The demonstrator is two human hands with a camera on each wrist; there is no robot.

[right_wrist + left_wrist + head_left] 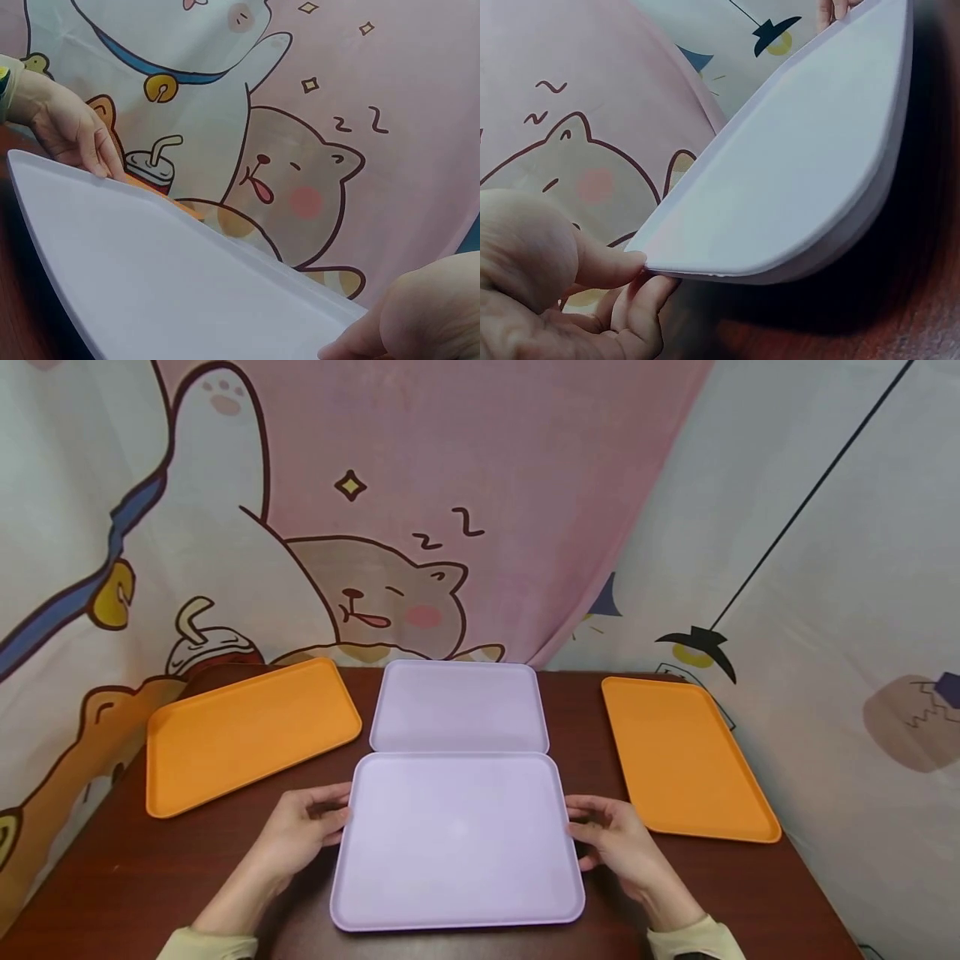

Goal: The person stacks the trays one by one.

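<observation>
A lavender rectangular tray [457,843] is held level above the table in the head view, with a dark shadow beneath it. My left hand [300,831] pinches its left rim between thumb and fingers; the left wrist view shows this grip [577,289] close up. On the opposite side, my right hand [615,843] grips the right rim, thumb on top. Only part of that hand [420,315] shows in the right wrist view. Directly behind lies a second lavender tray [460,706], its near edge overlapped or met by the held one.
An orange tray [251,735] lies angled at the left of the dark reddish-brown table [577,735]. Another orange tray [690,756] lies at the right. A curtain [480,468] printed with cartoon animals hangs along the back and sides.
</observation>
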